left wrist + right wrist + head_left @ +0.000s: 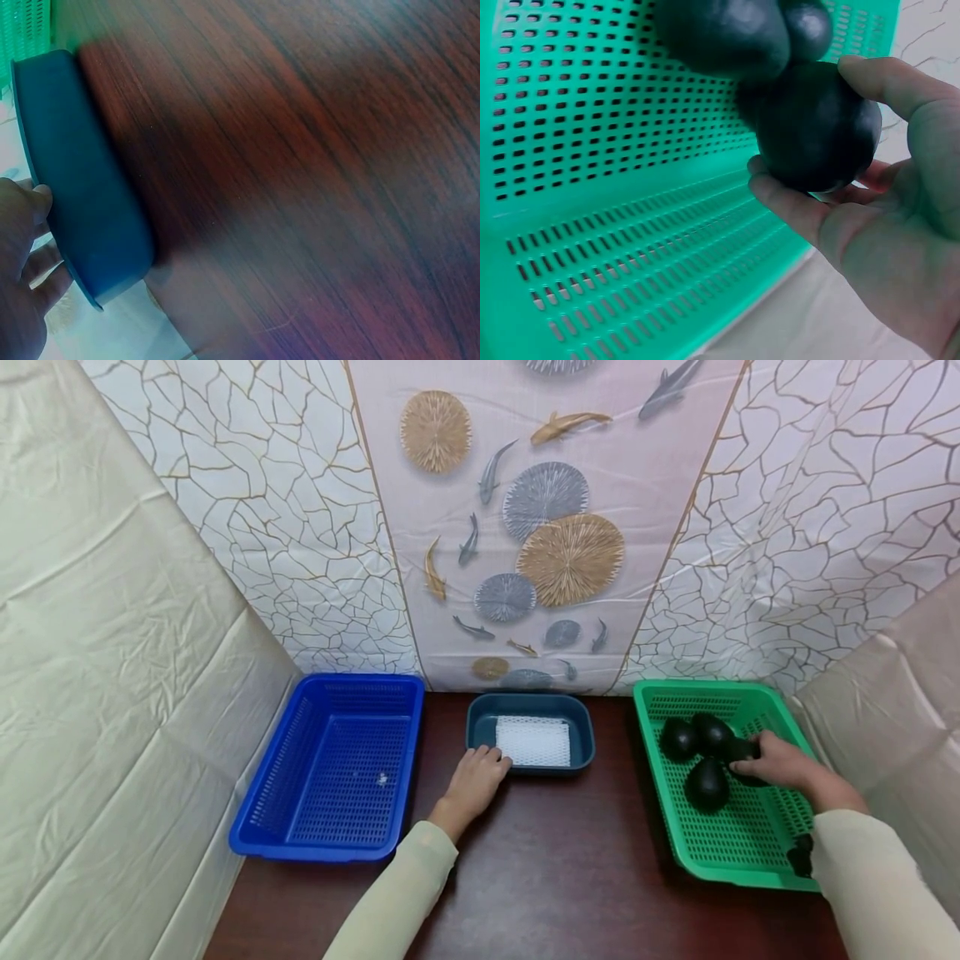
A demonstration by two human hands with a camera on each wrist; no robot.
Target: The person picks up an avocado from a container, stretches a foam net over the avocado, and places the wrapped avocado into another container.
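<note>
In the right wrist view, my right hand grips a dark, glossy avocado with the thumb on one side and fingers round the other. In the head view this hand reaches over the green basket, where more dark avocados lie beside the held one. My left hand holds the near left rim of a small teal tray. Its thumb lies against the tray's outer wall in the left wrist view. A white foam net lies flat inside the tray.
On the left of the brown table stands a blue basket with a small white bit on its floor. A dark thing shows in the green basket's near right corner, partly behind my sleeve. Patterned cloth hangs behind the table.
</note>
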